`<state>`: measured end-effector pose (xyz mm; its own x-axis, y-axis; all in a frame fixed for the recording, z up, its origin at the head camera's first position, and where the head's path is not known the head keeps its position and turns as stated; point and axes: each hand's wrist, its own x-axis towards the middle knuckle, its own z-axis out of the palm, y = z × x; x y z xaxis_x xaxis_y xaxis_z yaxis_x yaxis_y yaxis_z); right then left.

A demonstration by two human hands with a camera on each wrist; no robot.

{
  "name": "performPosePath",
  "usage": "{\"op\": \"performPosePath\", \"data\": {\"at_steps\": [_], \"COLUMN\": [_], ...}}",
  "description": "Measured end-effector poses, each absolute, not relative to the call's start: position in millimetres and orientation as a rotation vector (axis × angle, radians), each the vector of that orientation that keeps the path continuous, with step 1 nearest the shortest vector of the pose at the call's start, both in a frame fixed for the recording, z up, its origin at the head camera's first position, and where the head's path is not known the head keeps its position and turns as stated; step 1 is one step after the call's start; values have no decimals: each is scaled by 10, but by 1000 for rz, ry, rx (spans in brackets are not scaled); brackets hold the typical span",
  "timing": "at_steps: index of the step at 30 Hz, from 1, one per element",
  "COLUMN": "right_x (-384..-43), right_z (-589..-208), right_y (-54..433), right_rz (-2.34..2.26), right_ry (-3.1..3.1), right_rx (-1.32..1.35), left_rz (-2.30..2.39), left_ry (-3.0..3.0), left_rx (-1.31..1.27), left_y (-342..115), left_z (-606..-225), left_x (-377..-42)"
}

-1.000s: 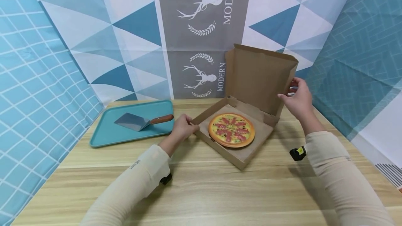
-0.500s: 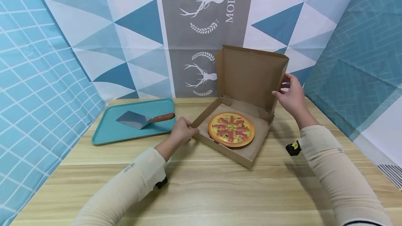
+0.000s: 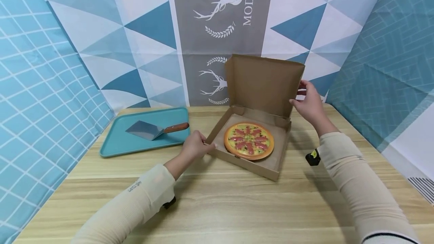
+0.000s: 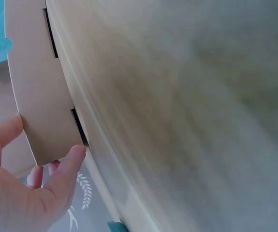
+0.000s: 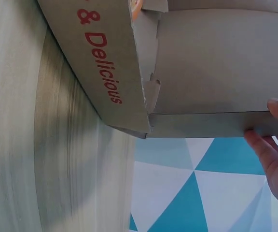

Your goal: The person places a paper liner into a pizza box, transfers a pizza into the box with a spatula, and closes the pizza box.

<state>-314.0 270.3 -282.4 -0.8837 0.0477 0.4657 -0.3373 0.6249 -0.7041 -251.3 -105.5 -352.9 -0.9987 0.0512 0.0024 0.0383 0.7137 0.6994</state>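
Note:
A cardboard pizza box (image 3: 251, 166) rests on the table with its lid (image 3: 264, 86) raised and leaning back. Inside lies a round pizza (image 3: 249, 141) with red strips on a yellow top. My left hand (image 3: 195, 146) grips the box's front left corner; in the left wrist view the thumb and fingers of that hand (image 4: 28, 188) pinch the cardboard wall there. My right hand (image 3: 310, 102) holds the right edge of the lid. The right wrist view has its thumb and fingers (image 5: 276, 150) on either side of the lid's side flap, beside red lettering on the box wall.
A teal tray (image 3: 113, 144) stands on the left of the wooden table (image 3: 237, 210). On it lies a pizza server (image 3: 145, 130) with a wooden handle, which points toward my left hand. Patterned cloth (image 3: 220, 18) hangs close behind the box.
The box has turned, its front corner swinging to the right. Its lid has shifted left and sits slightly lower, and my right hand has moved left with it. My left hand keeps its grip.

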Motion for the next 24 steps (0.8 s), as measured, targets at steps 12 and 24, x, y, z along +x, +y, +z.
{"op": "performPosePath", "data": {"at_steps": [12, 24], "right_x": [-3236, -3384], "right_z": [-2881, -2923], "right_y": [2682, 2629], "right_rz": [1125, 1102], "right_ry": [-2446, -2478], "right_rx": [305, 378], "left_rz": [1246, 1371], "left_ry": [2789, 2594], "left_rx": [-4, -51], "left_y": [-1050, -964], "left_z": [-3575, -3573], "left_x": [-2387, -2221]}}
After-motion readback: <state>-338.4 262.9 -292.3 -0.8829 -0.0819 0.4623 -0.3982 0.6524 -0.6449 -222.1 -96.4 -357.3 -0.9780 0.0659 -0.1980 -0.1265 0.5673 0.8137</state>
